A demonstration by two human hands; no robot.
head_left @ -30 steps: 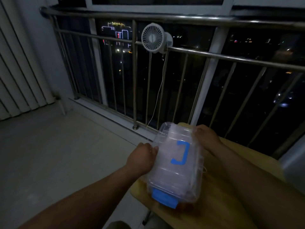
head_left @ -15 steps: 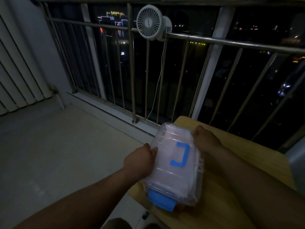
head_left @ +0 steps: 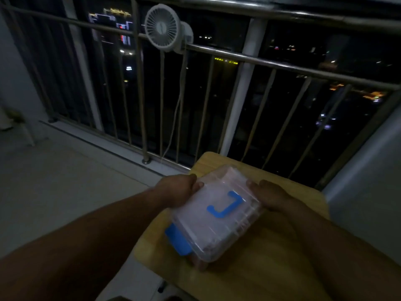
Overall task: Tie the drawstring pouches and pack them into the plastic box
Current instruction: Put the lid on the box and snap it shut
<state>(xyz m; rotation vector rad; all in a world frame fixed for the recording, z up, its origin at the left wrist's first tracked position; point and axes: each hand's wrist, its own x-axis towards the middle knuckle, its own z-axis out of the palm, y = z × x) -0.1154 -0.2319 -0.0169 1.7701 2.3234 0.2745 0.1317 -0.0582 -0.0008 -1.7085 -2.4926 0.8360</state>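
Item: clear plastic box [head_left: 208, 231], rectangular, lid closed, with a blue handle [head_left: 225, 206] lying flat on the lid and a blue latch [head_left: 176, 241] at its near end. It lies over the left half of a yellow wooden bench [head_left: 260, 268], its long axis running diagonally away from the viewer.

Held by: left grip [head_left: 178, 190], a bare hand curled round the box's far left corner with the thumb on the lid; right grip [head_left: 269, 196], a bare hand clasping the box's long right side with the thumb at the lid's edge. Both forearms enter from the bottom edge.

Hard to make out:
- Pale pinkish shapes show through the box's walls. The dim light and blur do not let them be told as pouches.
- The fingers of both grips are hidden behind the box.
- Whether the base rests fully on the bench cannot be told.
- The bench's near right part is covered by the right forearm, and its legs are out of view.

Surroundings: a pale tiled floor [head_left: 65, 181] lies to the left. A metal railing [head_left: 282, 66] with upright bars stands just beyond the bench. A small white round fan [head_left: 162, 27] is clipped to the rail, with its white cord [head_left: 173, 127] hanging down. Beyond the bars are darkness and scattered city lights.
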